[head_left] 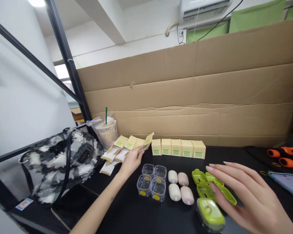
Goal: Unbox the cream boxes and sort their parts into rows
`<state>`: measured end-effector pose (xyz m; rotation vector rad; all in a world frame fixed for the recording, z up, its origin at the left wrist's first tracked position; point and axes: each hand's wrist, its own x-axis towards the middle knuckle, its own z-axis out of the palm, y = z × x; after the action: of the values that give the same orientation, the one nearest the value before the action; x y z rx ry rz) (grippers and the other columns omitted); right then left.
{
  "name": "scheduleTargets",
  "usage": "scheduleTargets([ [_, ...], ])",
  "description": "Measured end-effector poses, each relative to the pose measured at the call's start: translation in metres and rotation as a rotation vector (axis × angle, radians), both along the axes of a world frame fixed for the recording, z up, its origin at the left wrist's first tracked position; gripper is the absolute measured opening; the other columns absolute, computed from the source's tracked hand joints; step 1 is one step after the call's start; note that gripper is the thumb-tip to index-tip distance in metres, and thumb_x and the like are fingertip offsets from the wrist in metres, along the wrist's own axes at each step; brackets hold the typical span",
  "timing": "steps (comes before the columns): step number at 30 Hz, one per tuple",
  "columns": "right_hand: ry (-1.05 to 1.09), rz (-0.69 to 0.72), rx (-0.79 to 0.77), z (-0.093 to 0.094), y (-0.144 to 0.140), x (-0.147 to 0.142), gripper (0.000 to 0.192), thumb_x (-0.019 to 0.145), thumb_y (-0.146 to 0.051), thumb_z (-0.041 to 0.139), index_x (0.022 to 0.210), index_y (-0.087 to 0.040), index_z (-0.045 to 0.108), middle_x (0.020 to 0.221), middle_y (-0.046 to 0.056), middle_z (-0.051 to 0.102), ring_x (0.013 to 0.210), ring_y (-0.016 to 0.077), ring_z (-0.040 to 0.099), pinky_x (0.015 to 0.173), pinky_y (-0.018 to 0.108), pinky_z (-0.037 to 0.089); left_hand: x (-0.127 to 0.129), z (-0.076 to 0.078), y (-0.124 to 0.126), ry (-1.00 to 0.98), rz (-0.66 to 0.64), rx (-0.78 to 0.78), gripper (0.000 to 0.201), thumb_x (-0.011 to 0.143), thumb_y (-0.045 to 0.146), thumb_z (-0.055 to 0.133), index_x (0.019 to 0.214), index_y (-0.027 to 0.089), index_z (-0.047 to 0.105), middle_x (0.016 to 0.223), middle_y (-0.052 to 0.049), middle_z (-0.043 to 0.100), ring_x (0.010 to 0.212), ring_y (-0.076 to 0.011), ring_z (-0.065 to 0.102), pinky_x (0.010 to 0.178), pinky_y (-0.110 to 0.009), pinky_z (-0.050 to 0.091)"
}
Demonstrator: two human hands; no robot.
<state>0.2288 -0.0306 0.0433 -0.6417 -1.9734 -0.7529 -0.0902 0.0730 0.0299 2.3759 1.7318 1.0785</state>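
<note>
Diffuse, moderately bright interior light; a ceiling lamp (36,2) and a window (62,71) are overexposed. Shadows on the black tabletop (122,211) are faint. Small highlights mark the clear containers (151,182) near its middle. Wide-angle distortion tilts the uprights (63,42) and enlarges the right hand (252,193), slightly soft, at the front right corner.

Left hand (132,160) at seven o'clock, touching a tilted carton (148,140); right hand (250,195) at four, beside green lids (203,191); cups (151,182) at six!
</note>
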Motion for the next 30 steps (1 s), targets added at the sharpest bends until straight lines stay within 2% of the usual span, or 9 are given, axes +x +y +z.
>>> scheduleTargets([
  [5,-0.027,0.011,-0.014,-0.003,-0.002,-0.001,0.034,0.081,-0.008,0.059,0.113,-0.016,0.058,0.097,0.009,0.072,0.084,0.0217,0.067,0.085,0.041,0.046,0.005,-0.003,-0.009,0.086,-0.005,-0.050,0.033,0.089,0.018,0.044,0.120,0.016,0.055,0.119,-0.010,0.065,0.111,-0.0223,0.060,0.095,-0.036,0.047],
  [9,-0.052,0.038,-0.009,-0.005,-0.003,-0.005,0.030,0.081,-0.007,0.059,0.109,-0.015,0.060,0.097,0.008,0.072,0.084,0.0197,0.067,0.086,0.039,0.047,0.007,-0.002,-0.010,0.159,0.045,-0.067,0.031,0.091,0.015,0.040,0.120,0.015,0.053,0.120,-0.011,0.064,0.112,-0.0211,0.059,0.095,-0.033,0.046],
  [14,-0.098,0.062,-0.026,-0.002,-0.002,-0.007,0.027,0.084,-0.008,0.055,0.109,-0.015,0.061,0.095,0.007,0.072,0.085,0.0176,0.067,0.086,0.037,0.049,0.009,-0.009,-0.012,0.325,0.157,-0.107,0.025,0.090,0.017,0.050,0.114,0.013,0.055,0.116,-0.011,0.061,0.103,-0.0225,0.060,0.088,-0.042,0.048],
  [18,-0.256,0.145,-0.079,0.005,-0.001,-0.005,0.024,0.088,-0.009,0.047,0.105,-0.014,0.062,0.094,0.008,0.070,0.086,0.0178,0.065,0.084,0.035,0.049,0.011,-0.010,-0.017,0.428,0.205,-0.092,0.034,0.080,0.014,0.055,0.114,0.010,0.056,0.117,-0.017,0.056,0.111,-0.0302,0.052,0.090,-0.044,0.043],
  [20,-0.319,0.174,-0.205,0.009,-0.002,-0.003,0.023,0.088,-0.011,0.044,0.099,-0.016,0.063,0.092,0.008,0.068,0.081,0.0175,0.064,0.073,0.033,0.051,0.011,-0.006,-0.019,0.455,0.193,-0.078,0.047,0.074,0.015,0.056,0.121,0.010,0.052,0.117,-0.018,0.055,0.114,-0.0337,0.048,0.093,-0.045,0.040],
  [23,-0.372,0.121,-0.531,0.014,-0.002,0.002,0.019,0.089,-0.017,0.046,0.095,-0.022,0.064,0.089,0.005,0.065,0.075,0.0163,0.063,0.065,0.030,0.050,0.009,0.003,-0.019,0.459,0.166,-0.045,0.060,0.073,0.015,0.052,0.133,0.012,0.043,0.117,-0.016,0.056,0.115,-0.0351,0.047,0.095,-0.047,0.038],
  [26,-0.395,0.033,-0.785,0.016,-0.003,0.007,0.010,0.087,-0.022,0.053,0.090,-0.024,0.062,0.086,0.001,0.062,0.074,0.0164,0.062,0.067,0.031,0.050,0.007,0.015,-0.018,0.422,0.132,-0.004,0.059,0.076,0.007,0.041,0.135,0.011,0.041,0.113,-0.018,0.059,0.110,-0.0350,0.050,0.092,-0.050,0.038],
  [28,-0.397,0.014,-0.891,0.016,-0.003,0.010,0.004,0.084,-0.023,0.058,0.087,-0.024,0.061,0.085,-0.001,0.062,0.075,0.0165,0.062,0.067,0.030,0.050,0.008,0.024,-0.018,0.379,0.085,0.025,0.055,0.079,0.005,0.036,0.133,0.009,0.041,0.114,-0.019,0.058,0.108,-0.0333,0.051,0.092,-0.051,0.037],
  [30,-0.381,0.015,-0.970,0.016,-0.003,0.011,0.009,0.080,-0.020,0.063,0.086,-0.024,0.060,0.084,-0.002,0.063,0.075,0.0159,0.063,0.066,0.028,0.049,0.014,0.031,-0.023,0.336,-0.021,0.043,0.046,0.084,0.010,0.036,0.129,0.012,0.045,0.114,-0.016,0.059,0.108,-0.0289,0.052,0.094,-0.047,0.039],
])
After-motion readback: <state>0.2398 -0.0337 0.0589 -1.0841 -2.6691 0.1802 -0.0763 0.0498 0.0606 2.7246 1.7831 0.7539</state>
